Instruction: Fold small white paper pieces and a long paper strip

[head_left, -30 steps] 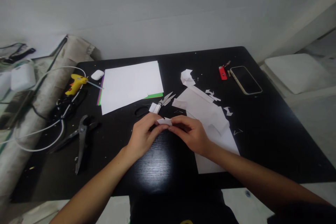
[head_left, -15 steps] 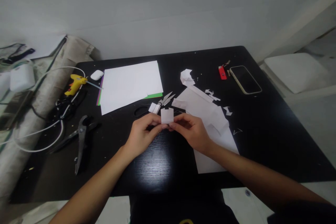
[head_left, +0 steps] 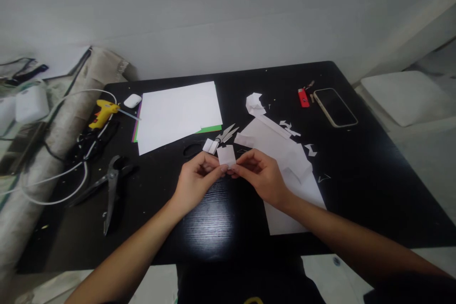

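Note:
Over the middle of the black table [head_left: 374, 171], my left hand [head_left: 195, 183] and my right hand [head_left: 261, 175] meet and pinch a small white paper piece [head_left: 226, 155] between their fingertips. The piece stands upright above the fingers. Just behind it lie scissors [head_left: 221, 137] with a small folded white piece at their handles. Cut white paper sheets [head_left: 281, 152] lie under and beside my right hand.
A stack of white and coloured paper [head_left: 178, 114] lies at the back left. A yellow glue gun [head_left: 101, 111], cables and pliers [head_left: 110, 183] sit at the left. A red lighter [head_left: 303, 98] and phone [head_left: 335, 107] lie at the back right. Paper scraps are scattered about.
The small paper piece lay flat and low between my fingers a second ago; now it is turned upright. Both hands have shifted slightly away from me.

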Available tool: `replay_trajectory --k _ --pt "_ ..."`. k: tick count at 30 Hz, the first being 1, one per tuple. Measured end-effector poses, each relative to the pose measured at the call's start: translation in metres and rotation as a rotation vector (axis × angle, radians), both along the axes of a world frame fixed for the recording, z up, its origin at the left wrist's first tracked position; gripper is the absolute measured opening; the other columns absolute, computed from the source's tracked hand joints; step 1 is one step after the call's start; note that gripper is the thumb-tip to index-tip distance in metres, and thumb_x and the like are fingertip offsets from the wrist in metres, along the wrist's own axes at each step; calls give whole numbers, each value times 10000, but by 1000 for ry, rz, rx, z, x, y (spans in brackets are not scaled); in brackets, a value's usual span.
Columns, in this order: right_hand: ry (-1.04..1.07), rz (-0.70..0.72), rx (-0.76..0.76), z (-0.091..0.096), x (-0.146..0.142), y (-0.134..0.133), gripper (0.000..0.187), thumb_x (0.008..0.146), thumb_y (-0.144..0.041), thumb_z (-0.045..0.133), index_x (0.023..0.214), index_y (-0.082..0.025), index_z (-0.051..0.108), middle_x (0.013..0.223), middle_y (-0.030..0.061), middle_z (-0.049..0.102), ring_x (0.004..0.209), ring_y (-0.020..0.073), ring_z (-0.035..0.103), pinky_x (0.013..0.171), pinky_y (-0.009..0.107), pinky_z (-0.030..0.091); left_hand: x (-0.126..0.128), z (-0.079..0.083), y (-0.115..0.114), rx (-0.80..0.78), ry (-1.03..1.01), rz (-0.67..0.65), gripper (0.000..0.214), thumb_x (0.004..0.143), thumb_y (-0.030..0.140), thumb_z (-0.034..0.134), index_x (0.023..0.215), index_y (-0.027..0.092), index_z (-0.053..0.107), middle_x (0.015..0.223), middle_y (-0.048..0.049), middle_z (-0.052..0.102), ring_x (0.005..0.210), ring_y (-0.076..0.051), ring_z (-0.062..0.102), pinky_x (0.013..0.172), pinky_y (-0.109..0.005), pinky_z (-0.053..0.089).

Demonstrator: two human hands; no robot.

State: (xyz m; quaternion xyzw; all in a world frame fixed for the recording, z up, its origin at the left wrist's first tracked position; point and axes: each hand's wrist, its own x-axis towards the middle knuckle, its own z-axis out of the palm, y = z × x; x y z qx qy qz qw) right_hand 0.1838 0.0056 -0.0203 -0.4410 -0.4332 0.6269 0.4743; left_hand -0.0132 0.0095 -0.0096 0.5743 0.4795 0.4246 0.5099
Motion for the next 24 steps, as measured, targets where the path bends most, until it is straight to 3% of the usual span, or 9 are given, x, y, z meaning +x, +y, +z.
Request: replay_trajectory --k 4,7,10,12,15,20,24 --pt "-51 -31 76 -2 0 0 280 796 -390 886 934 -213 718 850 28 779 759 191 770 785 358 666 3 -3 0 -39 -106 5 258 869 310 818 865 192 589 768 -8 738 694 -140 703 671 -263 562" --pt "-138 -30 168 -2 1 -1 162 861 -336 826 972 -233 770 912 37 781 826 194 760 815 354 648 3 -4 0 -25 -170 -33 354 878 297 807 1100 229 539 862 3 740 744 -142 708 703 -268 566" --pt "-225 -18 285 1 1 -2 100 914 -288 759 1004 -261 795 967 41 778 882 203 746 796 347 637 1 -4 0 8 -57 -82 451 916 279 764 1301 238 531 913 -15 735 781 -150 695 720 -275 552" --pt "-253 -13 325 2 1 -3 111 924 -276 743 1022 -266 795 983 43 776 878 202 739 783 346 635 -1 -3 0 38 31 -83 334 928 285 748 1231 222 623 872 -17 717 758 -153 682 694 -274 539" --pt "-220 -14 271 0 1 -3 186 890 -281 784 1075 -261 775 981 40 774 876 197 743 801 343 642 -3 -2 0 39 88 -49 165 919 306 757 1037 206 699 781 -5 685 664 -145 663 610 -264 518" --pt "-55 4 119 -6 1 1 240 822 -283 851 1038 -243 754 988 31 785 940 193 764 899 343 651 -3 -4 0 2 74 -6 153 911 315 766 979 208 681 816 -9 711 653 -145 681 616 -271 534" --pt "-59 -15 118 -7 0 1 222 809 -309 864 998 -241 770 972 32 796 928 202 772 890 355 662 -2 -3 0 57 121 -5 160 896 304 779 983 206 688 776 0 719 659 -148 671 600 -257 512"
